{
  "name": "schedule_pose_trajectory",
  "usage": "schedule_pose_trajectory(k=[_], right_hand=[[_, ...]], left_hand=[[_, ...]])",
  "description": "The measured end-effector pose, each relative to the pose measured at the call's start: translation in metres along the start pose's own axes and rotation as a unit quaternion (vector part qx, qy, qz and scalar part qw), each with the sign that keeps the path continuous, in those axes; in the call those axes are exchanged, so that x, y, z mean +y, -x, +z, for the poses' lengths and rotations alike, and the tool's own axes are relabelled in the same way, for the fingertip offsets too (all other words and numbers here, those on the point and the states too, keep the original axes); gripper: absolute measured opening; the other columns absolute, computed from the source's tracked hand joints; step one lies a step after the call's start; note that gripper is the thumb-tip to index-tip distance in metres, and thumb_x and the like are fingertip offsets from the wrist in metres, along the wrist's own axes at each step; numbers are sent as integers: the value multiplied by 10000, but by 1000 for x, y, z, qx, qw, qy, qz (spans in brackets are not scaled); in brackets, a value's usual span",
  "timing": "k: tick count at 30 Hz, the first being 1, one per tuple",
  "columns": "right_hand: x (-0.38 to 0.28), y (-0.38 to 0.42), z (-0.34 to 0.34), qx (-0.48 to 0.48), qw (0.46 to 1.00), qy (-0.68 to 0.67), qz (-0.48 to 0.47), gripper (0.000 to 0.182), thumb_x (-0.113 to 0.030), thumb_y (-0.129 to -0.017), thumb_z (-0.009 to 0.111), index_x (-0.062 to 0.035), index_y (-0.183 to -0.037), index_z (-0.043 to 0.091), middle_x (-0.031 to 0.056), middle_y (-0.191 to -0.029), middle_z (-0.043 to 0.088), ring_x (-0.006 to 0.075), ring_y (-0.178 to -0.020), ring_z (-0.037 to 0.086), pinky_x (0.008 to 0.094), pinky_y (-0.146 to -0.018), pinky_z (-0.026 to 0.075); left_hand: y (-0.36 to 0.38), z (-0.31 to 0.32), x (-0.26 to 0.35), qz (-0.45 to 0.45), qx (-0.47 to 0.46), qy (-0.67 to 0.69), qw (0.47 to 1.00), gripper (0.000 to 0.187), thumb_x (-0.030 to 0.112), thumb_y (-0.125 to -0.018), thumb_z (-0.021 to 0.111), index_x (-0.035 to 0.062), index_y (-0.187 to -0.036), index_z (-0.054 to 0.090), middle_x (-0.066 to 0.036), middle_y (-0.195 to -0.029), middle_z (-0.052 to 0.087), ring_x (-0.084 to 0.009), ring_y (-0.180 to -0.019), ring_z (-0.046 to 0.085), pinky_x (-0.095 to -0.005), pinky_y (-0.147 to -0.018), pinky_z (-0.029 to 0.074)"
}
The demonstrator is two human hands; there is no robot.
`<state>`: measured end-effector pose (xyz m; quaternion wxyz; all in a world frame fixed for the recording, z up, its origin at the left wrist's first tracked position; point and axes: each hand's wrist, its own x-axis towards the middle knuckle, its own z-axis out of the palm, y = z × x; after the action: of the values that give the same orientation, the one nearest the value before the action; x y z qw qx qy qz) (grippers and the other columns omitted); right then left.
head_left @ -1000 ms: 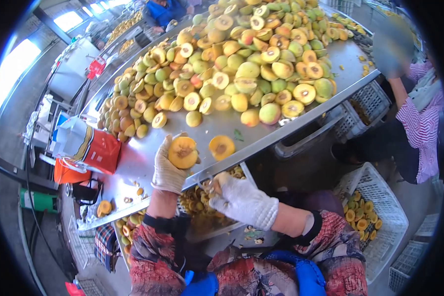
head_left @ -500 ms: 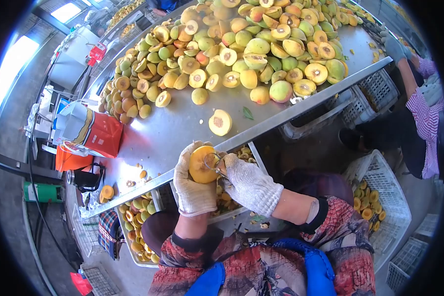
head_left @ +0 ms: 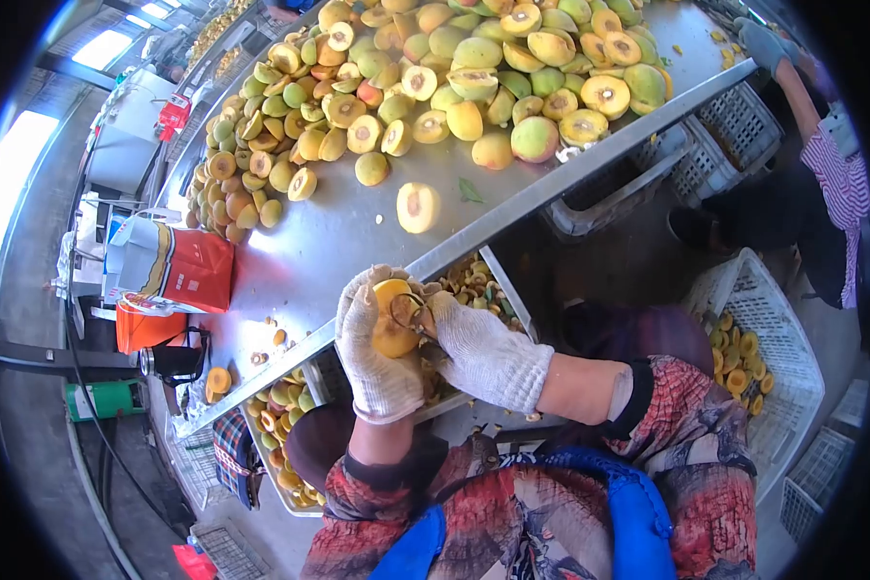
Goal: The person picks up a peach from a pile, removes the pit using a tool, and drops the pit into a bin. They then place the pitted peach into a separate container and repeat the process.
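Note:
In a white knit glove, my left hand (head_left: 369, 362) is wrapped round a yellow peach half (head_left: 389, 338), its cut face turned toward my right hand. My gloved right hand (head_left: 488, 356) grips a pitting tool with a thin metal loop (head_left: 421, 314), and the loop lies against the middle of the cut face. Fingers hide the tool's handle. Just beyond, on the metal table (head_left: 329, 237), lies a single peach half (head_left: 418, 208). Further back is a large heap of halved peaches (head_left: 459, 87), many with the pit showing.
Below my hands, a crate (head_left: 501, 280) holds small fruit pieces. Another crate of peach halves (head_left: 285, 435) stands at lower left, and a white crate (head_left: 783, 387) at right. A red bag (head_left: 201, 271) sits on the table's left. A co-worker's gloved hand (head_left: 766, 48) is at upper right.
The view has shifted slightly, so the table appears higher and further left. In my hands the peach half has turned, showing less of its cut face; the loop stays against it.

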<state>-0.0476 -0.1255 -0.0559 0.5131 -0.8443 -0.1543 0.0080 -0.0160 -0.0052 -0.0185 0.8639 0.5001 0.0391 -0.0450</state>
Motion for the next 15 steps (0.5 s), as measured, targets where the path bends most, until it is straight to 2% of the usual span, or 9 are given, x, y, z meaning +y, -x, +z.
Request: schedule_pose_trajectory(k=[3, 6, 10, 13, 15], right_hand=[[0, 3, 4, 5, 999, -39, 2, 415, -150, -814, 606, -26, -1181, 456, 256, -1008, 569, 438, -866, 591, 485, -758, 506], [-5, 6, 3, -25, 998, -51, 15, 399, -173, -829, 587, -16, -1171, 455, 259, -966, 576, 436, -864, 591, 483, -742, 505], [-13, 7, -5, -80, 990, -101, 53, 388, -199, -846, 565, -1, -1162, 458, 268, -927, 581, 436, -849, 593, 489, -718, 499], [-10, 9, 2, -38, 994, -100, -5, 376, -208, -850, 563, 9, -1142, 468, 269, -919, 578, 436, -821, 596, 491, -703, 498], [-14, 12, -2, -30, 995, -91, 5, 378, -215, -848, 568, 5, -1139, 468, 263, -913, 580, 439, -812, 597, 491, -696, 499]], left_hand=[[2, -4, -2, 20, -3, -23, 1000, 360, 286, -856, 607, -3, -1065, 560, -146, -1000, 594, -246, -912, 599, -382, -855, 495], [3, -9, -3, 44, -22, -92, 995, 397, 361, -885, 548, 30, -1103, 537, -139, -1005, 576, -296, -913, 588, -449, -845, 496], [6, -8, -1, 48, -37, -58, 996, 349, 263, -855, 591, -19, -1059, 565, -171, -999, 602, -271, -890, 606, -390, -857, 494], [2, -12, 3, 56, -59, -86, 993, 346, 256, -845, 597, -25, -1046, 580, -177, -998, 612, -267, -890, 607, -372, -834, 498], [-2, -15, 7, 52, -94, -111, 988, 347, 255, -836, 602, -27, -1039, 590, -173, -999, 620, -252, -900, 606, -350, -815, 499]])
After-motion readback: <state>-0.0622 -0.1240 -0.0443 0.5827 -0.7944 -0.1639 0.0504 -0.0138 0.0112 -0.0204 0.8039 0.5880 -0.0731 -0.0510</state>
